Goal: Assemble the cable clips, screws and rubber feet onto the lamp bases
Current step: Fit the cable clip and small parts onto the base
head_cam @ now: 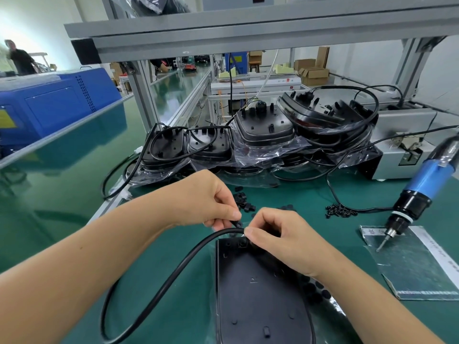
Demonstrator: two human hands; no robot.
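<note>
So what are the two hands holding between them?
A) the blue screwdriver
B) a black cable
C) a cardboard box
B: the left hand and the right hand both pinch the black cable above the lamp base; the blue screwdriver hangs untouched at the right.

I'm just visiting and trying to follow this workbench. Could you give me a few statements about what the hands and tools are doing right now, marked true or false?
1. Both hands pinch the black cable above the lamp base. True: the left hand and the right hand meet at its far end.
2. The right hand holds the electric screwdriver. False: it hangs untouched at the right, tip over a silvery sheet.
3. The screws lie in a loose pile on the green mat. True.
4. The stacked lamp bases at the back sit in a cardboard box. False: they rest on clear plastic bags.
</note>
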